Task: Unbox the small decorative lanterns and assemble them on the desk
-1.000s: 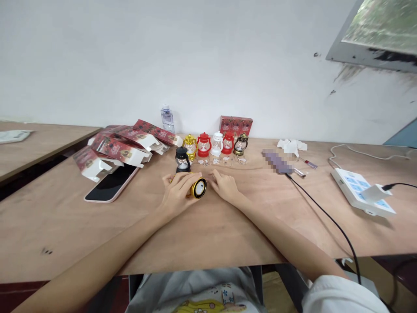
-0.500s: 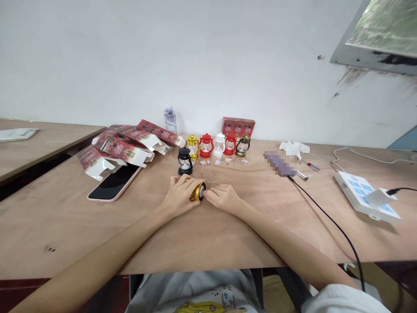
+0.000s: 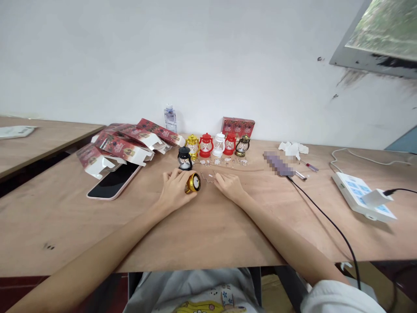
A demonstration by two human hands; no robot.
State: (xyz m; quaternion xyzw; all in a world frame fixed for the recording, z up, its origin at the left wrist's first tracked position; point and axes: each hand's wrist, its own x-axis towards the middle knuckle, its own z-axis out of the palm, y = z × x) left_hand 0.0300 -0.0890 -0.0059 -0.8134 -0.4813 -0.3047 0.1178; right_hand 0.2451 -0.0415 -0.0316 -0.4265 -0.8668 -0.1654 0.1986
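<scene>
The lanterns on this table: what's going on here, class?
A person's left hand holds a gold lantern on its side, base showing. The right hand is beside a bent wire; whether it grips anything is unclear. A black lantern stands beyond the left hand, five more lanterns in a row farther back.

The left grip holds a gold lantern sideways, near an upright black lantern.
</scene>
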